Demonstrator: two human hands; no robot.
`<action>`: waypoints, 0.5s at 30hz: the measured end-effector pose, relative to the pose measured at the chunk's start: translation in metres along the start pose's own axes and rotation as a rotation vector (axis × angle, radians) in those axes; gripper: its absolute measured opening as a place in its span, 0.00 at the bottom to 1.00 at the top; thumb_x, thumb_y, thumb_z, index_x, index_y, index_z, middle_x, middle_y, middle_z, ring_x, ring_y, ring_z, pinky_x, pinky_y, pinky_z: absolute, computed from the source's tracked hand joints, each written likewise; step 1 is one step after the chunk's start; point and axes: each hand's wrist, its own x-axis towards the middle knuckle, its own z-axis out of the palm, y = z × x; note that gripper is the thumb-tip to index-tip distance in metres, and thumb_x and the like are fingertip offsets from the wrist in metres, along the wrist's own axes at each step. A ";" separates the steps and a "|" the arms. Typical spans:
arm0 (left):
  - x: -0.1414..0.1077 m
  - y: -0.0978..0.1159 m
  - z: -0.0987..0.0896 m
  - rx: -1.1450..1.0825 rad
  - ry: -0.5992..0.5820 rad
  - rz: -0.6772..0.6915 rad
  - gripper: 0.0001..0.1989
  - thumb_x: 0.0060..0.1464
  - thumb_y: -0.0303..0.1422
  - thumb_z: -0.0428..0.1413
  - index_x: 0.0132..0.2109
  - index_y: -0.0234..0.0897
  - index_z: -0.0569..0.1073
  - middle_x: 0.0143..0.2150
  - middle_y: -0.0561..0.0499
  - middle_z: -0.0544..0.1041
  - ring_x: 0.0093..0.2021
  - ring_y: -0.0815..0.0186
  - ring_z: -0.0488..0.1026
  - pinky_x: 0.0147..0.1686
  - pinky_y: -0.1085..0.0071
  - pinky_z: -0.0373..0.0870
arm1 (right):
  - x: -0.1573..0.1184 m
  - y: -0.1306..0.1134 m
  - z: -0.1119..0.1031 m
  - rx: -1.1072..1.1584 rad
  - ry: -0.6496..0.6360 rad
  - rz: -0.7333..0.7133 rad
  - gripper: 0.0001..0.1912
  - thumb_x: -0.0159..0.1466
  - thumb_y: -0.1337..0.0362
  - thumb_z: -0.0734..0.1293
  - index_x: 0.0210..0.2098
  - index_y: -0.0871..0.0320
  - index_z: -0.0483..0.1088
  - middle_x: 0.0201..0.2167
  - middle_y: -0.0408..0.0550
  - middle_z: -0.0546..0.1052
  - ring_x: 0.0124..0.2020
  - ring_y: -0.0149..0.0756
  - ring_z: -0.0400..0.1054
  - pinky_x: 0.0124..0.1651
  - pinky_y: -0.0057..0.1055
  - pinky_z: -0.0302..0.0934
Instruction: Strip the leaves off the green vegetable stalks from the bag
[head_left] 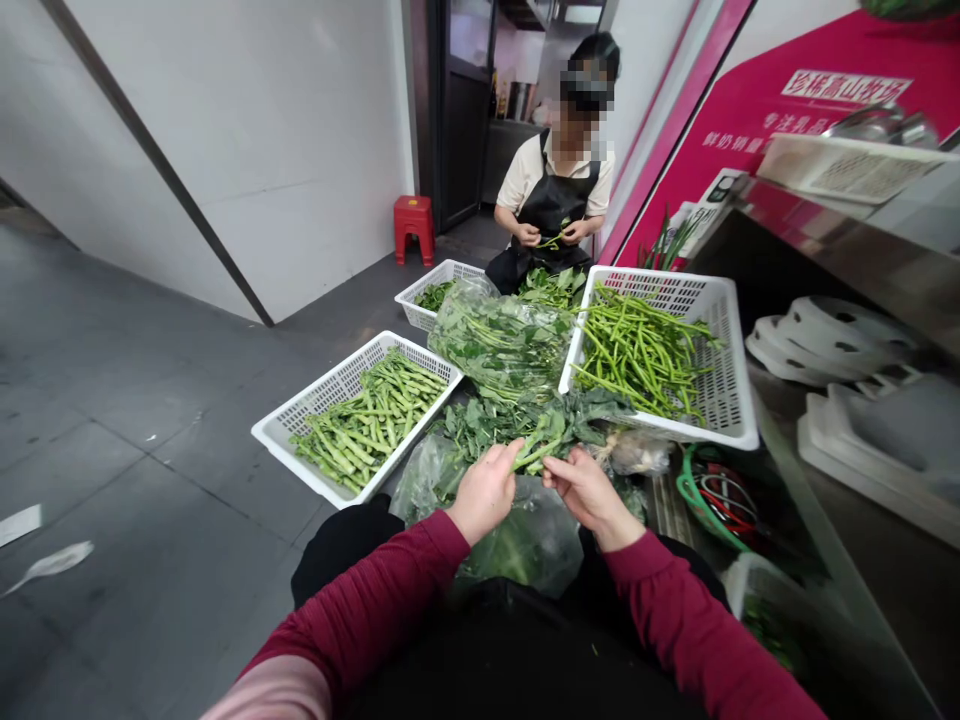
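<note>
Over the plastic bag [536,530] in my lap, my left hand [486,492] is closed around a thick pale-green stem of Chinese kale [538,442]. Close by on the right, the thumb and fingers of my right hand [589,494] pinch at the lower end of the same stalk. Dark leafy greens [484,422] lie just beyond both hands, partly inside clear plastic. To the left stands a white basket [281,432] holding trimmed green stalks [371,410].
A white basket [727,340] of long green beans [645,345] stands front right, beside bagged greens [502,340]. Opposite me a person [559,190] handles a green stem. A red stool [414,228], a green basket [701,505] and a white spoon [52,566] are around.
</note>
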 end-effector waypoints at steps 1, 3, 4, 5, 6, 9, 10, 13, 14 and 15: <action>0.000 0.002 -0.001 0.039 0.001 0.008 0.28 0.49 0.20 0.44 0.58 0.41 0.56 0.46 0.47 0.67 0.46 0.63 0.65 0.47 0.66 0.64 | 0.000 0.000 0.002 0.004 0.042 0.006 0.16 0.47 0.65 0.73 0.28 0.60 0.62 0.21 0.39 0.69 0.21 0.26 0.63 0.23 0.22 0.59; -0.001 0.004 -0.002 0.057 0.002 0.024 0.28 0.49 0.20 0.44 0.57 0.43 0.57 0.45 0.48 0.68 0.47 0.63 0.64 0.47 0.65 0.63 | 0.002 0.001 0.007 0.013 0.155 0.013 0.17 0.46 0.62 0.73 0.28 0.60 0.62 0.22 0.40 0.69 0.20 0.25 0.63 0.21 0.22 0.59; 0.000 0.005 -0.002 0.032 0.007 0.024 0.28 0.49 0.21 0.45 0.57 0.43 0.57 0.46 0.48 0.67 0.47 0.63 0.64 0.48 0.65 0.62 | 0.003 0.002 0.010 0.007 0.212 0.003 0.18 0.45 0.61 0.73 0.28 0.61 0.62 0.22 0.40 0.69 0.19 0.24 0.62 0.19 0.22 0.58; 0.000 0.005 -0.002 -0.014 0.018 0.010 0.28 0.48 0.22 0.46 0.57 0.43 0.57 0.47 0.47 0.67 0.48 0.63 0.63 0.48 0.65 0.62 | 0.004 0.003 0.013 -0.003 0.262 -0.018 0.18 0.44 0.60 0.73 0.28 0.61 0.62 0.21 0.40 0.69 0.17 0.24 0.60 0.18 0.22 0.57; 0.001 0.004 -0.003 -0.077 0.030 -0.019 0.28 0.48 0.23 0.48 0.57 0.42 0.57 0.48 0.47 0.67 0.48 0.63 0.64 0.49 0.65 0.62 | 0.006 0.003 0.014 -0.010 0.307 -0.049 0.19 0.43 0.60 0.73 0.28 0.62 0.62 0.21 0.40 0.69 0.16 0.23 0.60 0.17 0.22 0.56; 0.005 0.000 -0.002 -0.334 -0.070 -0.177 0.26 0.47 0.29 0.52 0.55 0.36 0.59 0.42 0.46 0.70 0.38 0.66 0.69 0.40 0.67 0.67 | 0.009 0.006 0.017 0.008 0.428 -0.144 0.21 0.41 0.60 0.74 0.26 0.60 0.60 0.21 0.40 0.70 0.16 0.24 0.60 0.17 0.22 0.55; 0.006 -0.001 0.000 -0.426 -0.162 -0.249 0.24 0.48 0.30 0.51 0.53 0.34 0.61 0.37 0.47 0.71 0.31 0.68 0.70 0.34 0.69 0.69 | 0.010 0.007 0.017 0.018 0.457 -0.160 0.21 0.41 0.60 0.74 0.26 0.59 0.59 0.21 0.39 0.70 0.16 0.24 0.60 0.17 0.23 0.55; 0.006 -0.003 0.008 -0.588 -0.331 -0.442 0.19 0.51 0.33 0.46 0.50 0.31 0.63 0.28 0.50 0.71 0.17 0.73 0.64 0.19 0.74 0.65 | 0.013 0.010 0.018 0.079 0.495 -0.172 0.19 0.41 0.62 0.73 0.23 0.59 0.58 0.19 0.39 0.68 0.15 0.24 0.59 0.17 0.22 0.54; 0.004 -0.003 0.012 -0.572 -0.290 -0.467 0.19 0.52 0.34 0.46 0.50 0.31 0.63 0.28 0.50 0.72 0.17 0.73 0.64 0.19 0.74 0.65 | 0.014 0.011 0.018 0.107 0.498 -0.170 0.18 0.41 0.63 0.72 0.22 0.60 0.58 0.18 0.38 0.68 0.15 0.23 0.58 0.16 0.21 0.52; 0.003 -0.002 0.015 -0.523 -0.210 -0.458 0.19 0.51 0.34 0.47 0.50 0.32 0.63 0.30 0.49 0.73 0.19 0.72 0.66 0.22 0.72 0.66 | 0.015 0.011 0.020 0.134 0.498 -0.165 0.16 0.41 0.64 0.72 0.22 0.60 0.58 0.17 0.38 0.67 0.16 0.23 0.57 0.16 0.21 0.51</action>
